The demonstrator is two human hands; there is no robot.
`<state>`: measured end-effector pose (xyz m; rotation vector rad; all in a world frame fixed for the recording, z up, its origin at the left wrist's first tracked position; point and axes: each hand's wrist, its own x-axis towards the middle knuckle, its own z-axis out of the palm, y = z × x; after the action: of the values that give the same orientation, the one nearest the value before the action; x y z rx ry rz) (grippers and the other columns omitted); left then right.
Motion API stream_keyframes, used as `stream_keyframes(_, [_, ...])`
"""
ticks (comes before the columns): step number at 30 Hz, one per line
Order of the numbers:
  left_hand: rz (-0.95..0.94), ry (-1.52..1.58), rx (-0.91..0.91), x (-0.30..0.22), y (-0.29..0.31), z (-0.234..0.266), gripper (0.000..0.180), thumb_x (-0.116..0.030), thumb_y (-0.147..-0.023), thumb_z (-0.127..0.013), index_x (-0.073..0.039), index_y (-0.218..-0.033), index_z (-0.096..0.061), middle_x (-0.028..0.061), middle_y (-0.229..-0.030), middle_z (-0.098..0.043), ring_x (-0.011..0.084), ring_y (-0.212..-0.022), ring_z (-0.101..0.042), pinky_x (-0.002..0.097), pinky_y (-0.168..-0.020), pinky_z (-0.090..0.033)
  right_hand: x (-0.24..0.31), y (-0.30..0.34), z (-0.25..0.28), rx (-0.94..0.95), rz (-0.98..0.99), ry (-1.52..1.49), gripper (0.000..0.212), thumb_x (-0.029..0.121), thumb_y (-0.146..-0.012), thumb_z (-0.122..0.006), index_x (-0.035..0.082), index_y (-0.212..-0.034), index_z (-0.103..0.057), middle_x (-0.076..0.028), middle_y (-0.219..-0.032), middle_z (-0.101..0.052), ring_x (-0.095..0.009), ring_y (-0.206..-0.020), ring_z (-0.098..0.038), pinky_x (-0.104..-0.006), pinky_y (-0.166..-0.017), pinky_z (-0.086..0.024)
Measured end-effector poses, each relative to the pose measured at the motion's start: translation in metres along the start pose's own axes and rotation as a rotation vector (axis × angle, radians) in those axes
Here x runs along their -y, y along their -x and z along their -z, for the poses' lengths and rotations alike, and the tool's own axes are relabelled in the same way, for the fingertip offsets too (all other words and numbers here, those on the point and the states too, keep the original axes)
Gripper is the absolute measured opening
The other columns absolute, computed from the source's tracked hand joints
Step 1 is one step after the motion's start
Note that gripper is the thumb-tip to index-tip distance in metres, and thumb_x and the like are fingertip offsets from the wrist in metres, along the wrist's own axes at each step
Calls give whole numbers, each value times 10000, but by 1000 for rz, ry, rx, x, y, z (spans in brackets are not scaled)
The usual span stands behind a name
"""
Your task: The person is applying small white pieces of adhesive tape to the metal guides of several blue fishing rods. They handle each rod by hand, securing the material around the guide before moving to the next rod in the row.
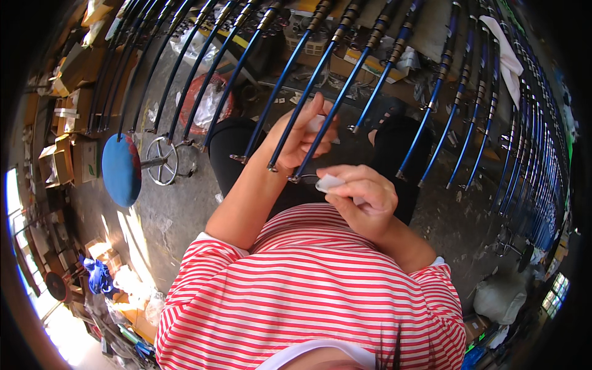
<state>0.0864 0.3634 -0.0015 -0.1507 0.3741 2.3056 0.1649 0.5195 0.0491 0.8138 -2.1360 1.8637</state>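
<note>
So, R grip (368, 195) pinches white scrap (329, 183); L grip (301, 135) clasps white wad (315, 124) (nr blue rods (348, 86)).

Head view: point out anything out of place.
Pale scraps litter the floor, like unswept waste. At upper right, a white cloth appears draped across the blue rods, odd against their otherwise neat row.
</note>
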Motion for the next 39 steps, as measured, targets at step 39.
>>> stream_keyframes(39, [18, 56, 339, 32, -7, -9, 258, -89, -820, -622, 61, -1025, -575, 127, -766, -618, 17, -434, -347, 154, -399, -286, -9, 6, 18, -38, -28, -91, 131, -51, -672, -703, 8, -745, -611, -116, -763, -617, -208, -700, -638, -266, -616, -508])
